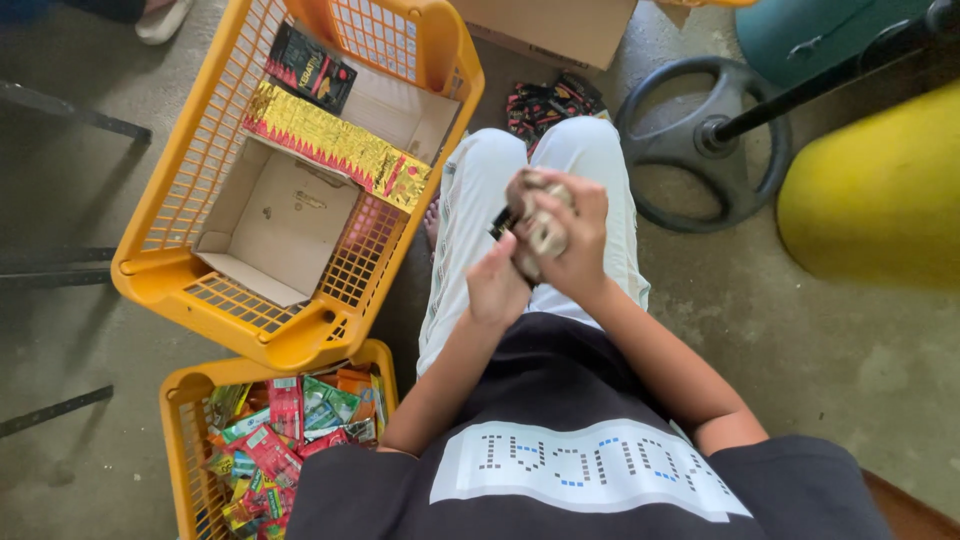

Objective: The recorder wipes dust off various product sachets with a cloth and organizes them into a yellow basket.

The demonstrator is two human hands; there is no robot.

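My left hand [497, 285] and my right hand [568, 235] are raised together over my lap, above my white trousers. Both grip a small bundle of brownish packets [541, 235] with a dark packet edge showing at the left of it. The fingers of my right hand wrap over the bundle from the top; my left hand presses against it from below. What the bundle holds inside is hidden by my fingers.
A large yellow basket [160, 280] to my left holds a flattened cardboard piece, a gold-and-red foil strip [335, 145] and a dark packet [310, 68]. A smaller yellow basket [180, 400] by my left elbow is full of several colourful sachets. Dark packets [545, 100] lie on the floor ahead, beside a black wheel-shaped base [700, 140].
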